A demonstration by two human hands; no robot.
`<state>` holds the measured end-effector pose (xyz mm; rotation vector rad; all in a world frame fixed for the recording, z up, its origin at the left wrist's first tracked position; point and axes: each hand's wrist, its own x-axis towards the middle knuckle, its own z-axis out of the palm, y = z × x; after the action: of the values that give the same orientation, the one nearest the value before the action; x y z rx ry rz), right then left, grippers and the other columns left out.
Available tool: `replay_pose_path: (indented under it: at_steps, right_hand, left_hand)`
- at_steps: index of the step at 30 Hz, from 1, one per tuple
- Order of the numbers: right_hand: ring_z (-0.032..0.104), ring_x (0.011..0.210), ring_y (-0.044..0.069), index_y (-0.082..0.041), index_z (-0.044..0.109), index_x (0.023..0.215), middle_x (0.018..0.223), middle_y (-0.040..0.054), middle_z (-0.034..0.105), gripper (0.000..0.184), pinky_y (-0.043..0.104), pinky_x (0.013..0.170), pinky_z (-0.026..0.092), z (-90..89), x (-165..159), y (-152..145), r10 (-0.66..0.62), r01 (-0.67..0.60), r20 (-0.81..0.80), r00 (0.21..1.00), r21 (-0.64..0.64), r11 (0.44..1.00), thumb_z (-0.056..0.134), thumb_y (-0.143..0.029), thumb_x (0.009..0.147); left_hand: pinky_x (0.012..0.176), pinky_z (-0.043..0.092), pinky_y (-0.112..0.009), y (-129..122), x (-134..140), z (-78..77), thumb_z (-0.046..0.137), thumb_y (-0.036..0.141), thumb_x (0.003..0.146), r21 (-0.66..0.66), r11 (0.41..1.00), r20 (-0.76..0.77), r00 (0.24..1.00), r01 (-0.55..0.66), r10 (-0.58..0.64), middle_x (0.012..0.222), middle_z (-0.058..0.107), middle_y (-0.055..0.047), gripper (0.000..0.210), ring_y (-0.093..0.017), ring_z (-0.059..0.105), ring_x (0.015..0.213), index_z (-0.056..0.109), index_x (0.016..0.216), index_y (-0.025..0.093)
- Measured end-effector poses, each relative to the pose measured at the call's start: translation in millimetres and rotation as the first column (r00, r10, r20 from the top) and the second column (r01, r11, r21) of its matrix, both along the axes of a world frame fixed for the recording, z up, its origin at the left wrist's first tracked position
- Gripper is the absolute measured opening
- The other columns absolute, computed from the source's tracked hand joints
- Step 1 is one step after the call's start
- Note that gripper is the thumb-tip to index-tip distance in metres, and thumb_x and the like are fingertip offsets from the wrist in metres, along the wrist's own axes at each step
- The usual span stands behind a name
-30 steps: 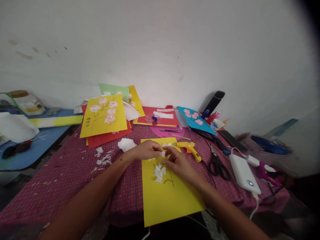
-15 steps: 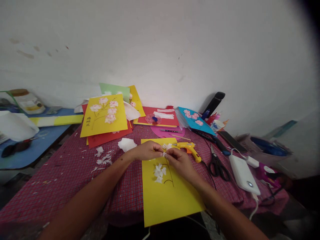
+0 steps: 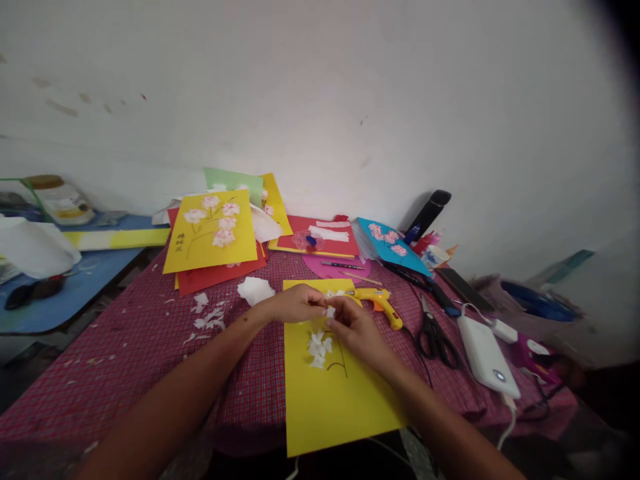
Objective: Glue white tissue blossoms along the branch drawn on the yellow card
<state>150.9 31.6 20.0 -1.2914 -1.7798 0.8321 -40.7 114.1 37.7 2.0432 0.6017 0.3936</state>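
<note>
Above the upper part of a yellow sheet of paper (image 3: pixel 330 413), my left hand (image 3: pixel 299 304) and my right hand (image 3: pixel 354 325) meet at the fingertips. Both are closed, pinching a small piece of white tissue paper (image 3: pixel 331 311) between them. Below them, a cluster of white tissue petals (image 3: pixel 319 348) sits on the sheet beside drawn dark stems. More white petals (image 3: pixel 334 293) lie behind my fingers, partly hidden. A yellow glue gun (image 3: pixel 383 303) rests just right of my hands, its nozzle toward the petals.
Black scissors (image 3: pixel 436 337) and a white power bank (image 3: pixel 487 357) lie to the right. Torn white scraps (image 3: pixel 210 319) and a larger tissue piece (image 3: pixel 255 290) are on the checked cloth to the left. Finished flower cards (image 3: pixel 213 230) stand at the back left, and a blue card (image 3: pixel 395 247) at the back right.
My right fingers have shifted slightly around the white tissue piece, showing more of it. My left hand stays nearly in place. The view has moved a little.
</note>
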Motion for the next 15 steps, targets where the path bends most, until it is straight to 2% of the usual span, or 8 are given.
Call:
replay_pose_path:
  at_steps: [2,5,10,15]
  right_hand:
    - [0.051,0.067,0.015,-0.021,0.06,0.089,0.076,-0.0003,0.056,0.008,0.026,0.062,0.043,1.7,-0.7,0.8,-0.03,0.03,0.006,1.0,0.024,0.999,0.055,-0.027,0.086]
    - [0.053,0.068,0.016,-0.021,0.059,0.078,0.073,0.0001,0.058,0.013,0.027,0.063,0.043,5.4,-1.2,1.0,-0.07,0.07,0.006,0.998,0.034,0.997,0.054,-0.028,0.087]
    - [0.053,0.064,0.015,-0.022,0.059,0.076,0.072,-0.0002,0.058,0.013,0.027,0.061,0.044,7.1,-1.2,2.1,-0.142,0.143,-0.103,0.985,0.006,0.99,0.057,-0.03,0.085]
    - [0.054,0.058,0.015,-0.021,0.058,0.081,0.072,0.0008,0.058,0.015,0.027,0.055,0.045,4.6,-2.4,8.0,-0.225,0.239,-0.252,0.941,0.026,0.971,0.06,-0.035,0.085]
  left_hand:
    - [0.053,0.029,-0.02,1.1,-0.1,-3.0,0.053,0.03,0.085,0.008,1.0,-0.001,1.0,0.002,-0.002,0.065,0.048,0.004,0.021,-0.009,0.04,0.058,0.064,0.078,0.014]
    - [0.056,0.033,-0.02,2.4,-0.2,-5.2,0.053,0.031,0.085,0.009,1.0,0.0,1.0,0.007,-0.007,0.069,0.055,0.002,0.022,-0.01,0.045,0.061,0.068,0.086,0.014]
    - [0.062,0.039,-0.02,1.6,1.7,-2.6,0.055,0.028,0.084,0.02,0.999,0.033,0.998,-0.044,0.044,0.079,0.063,0.0,0.022,-0.012,0.053,0.07,0.069,0.093,0.014]
    - [0.059,0.037,-0.02,-5.0,9.4,-1.2,0.056,0.028,0.083,0.059,0.991,0.048,0.992,-0.117,0.114,0.072,0.06,0.001,0.019,-0.011,0.051,0.065,0.069,0.083,0.014]
